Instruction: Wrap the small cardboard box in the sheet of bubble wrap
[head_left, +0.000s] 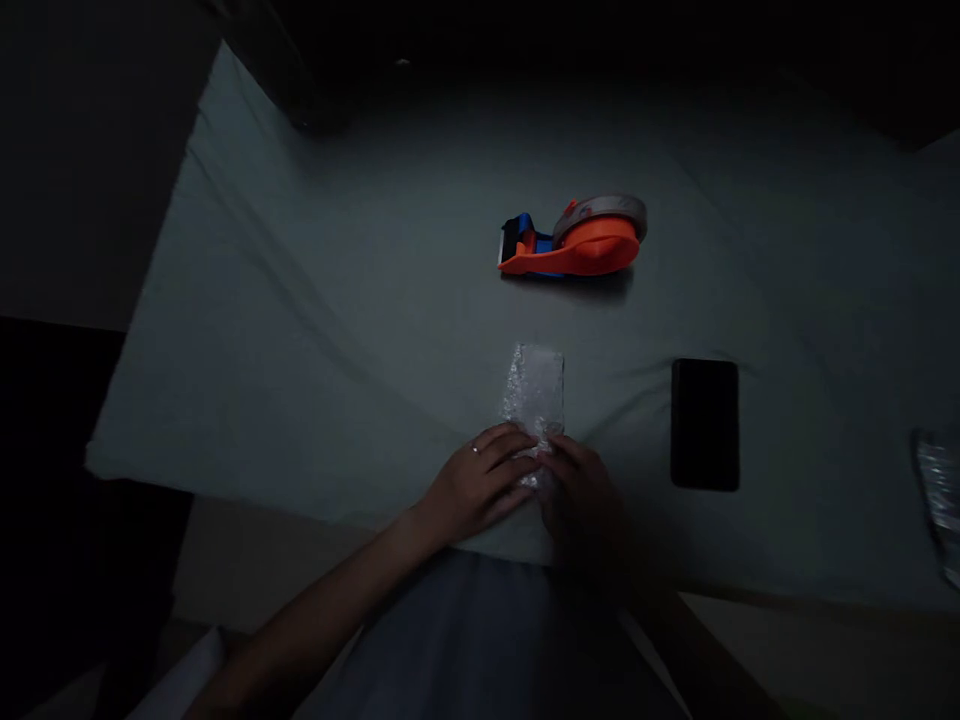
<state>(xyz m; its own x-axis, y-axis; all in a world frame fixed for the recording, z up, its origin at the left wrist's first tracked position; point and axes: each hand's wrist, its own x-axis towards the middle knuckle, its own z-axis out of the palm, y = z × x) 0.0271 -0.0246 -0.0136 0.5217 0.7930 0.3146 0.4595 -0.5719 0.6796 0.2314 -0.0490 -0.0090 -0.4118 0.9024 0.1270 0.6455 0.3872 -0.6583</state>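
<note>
A small rectangular piece wrapped in clear, shiny bubble-like plastic (538, 385) lies on the cloth-covered table near its front edge. My left hand (480, 480), with a ring on one finger, rests its bent fingers on the lower left part of the wrap. From the right, my right hand (581, 490) presses its fingertips on the lower right part, close to the left fingertips. Both hands touch the wrap at its near end, which their fingers partly cover. The light is dim and the right hand is in shadow.
Beyond the wrap lies an orange and blue tape dispenser (600, 250) with a roll of tape. A black rectangular object (705, 425) is right of the hands. Shiny material (941, 500) shows at the far right edge. The pale cloth (337, 280) has creases.
</note>
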